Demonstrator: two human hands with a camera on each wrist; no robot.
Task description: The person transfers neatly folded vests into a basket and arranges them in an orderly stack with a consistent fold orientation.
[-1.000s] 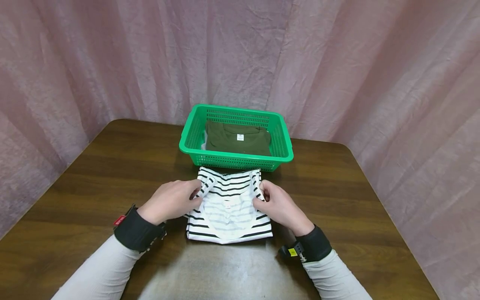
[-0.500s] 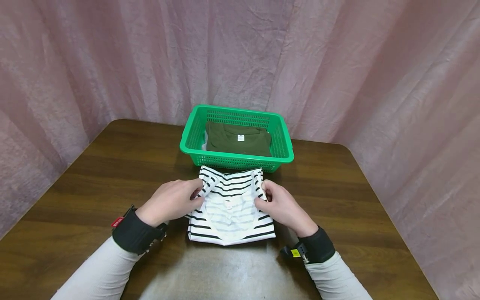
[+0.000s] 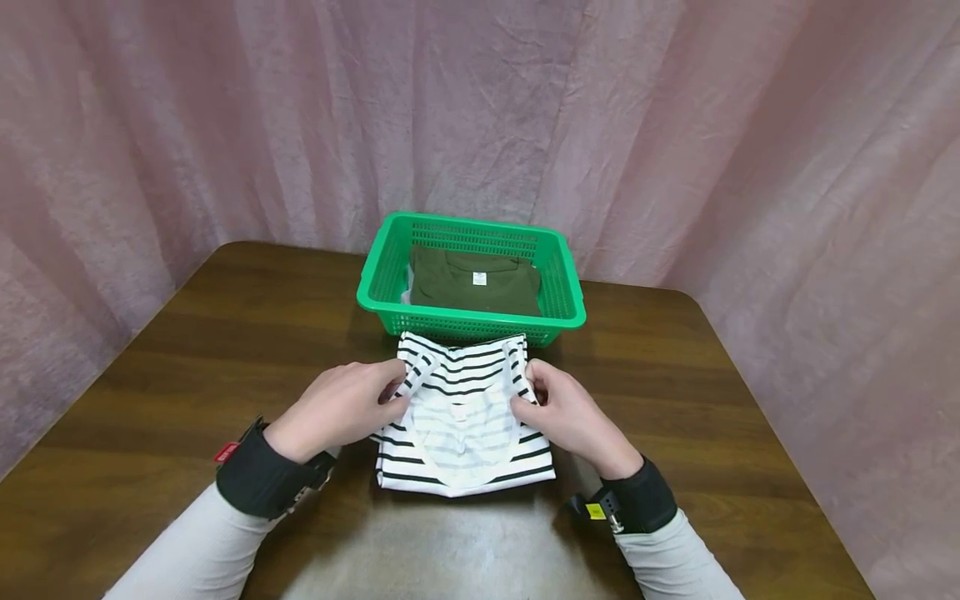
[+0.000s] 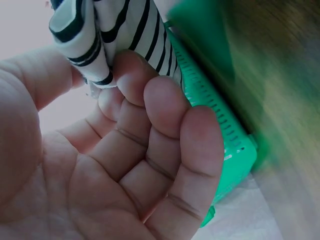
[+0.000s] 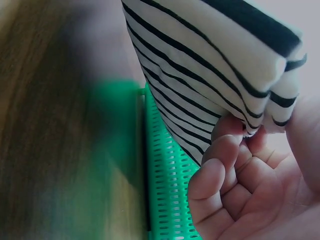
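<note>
A folded white shirt with black stripes is between my hands in the head view, its neckline and a small label facing up. My left hand pinches its left side between thumb and fingers. On the opposite side, my right hand pinches the other edge the same way. The left wrist view shows the striped cloth bunched at the thumb and index finger, with the other fingers curled below. Folded layers of the shirt meet the right fingertips in the right wrist view.
Just beyond the shirt stands a green plastic basket with a folded olive shirt inside, its white label showing. Beneath is a brown wooden table. Pink curtains hang behind and beside it.
Both hands keep their hold. The shirt has shifted slightly right and its near edge sits a little closer to me; the right hand has moved slightly right with it.
</note>
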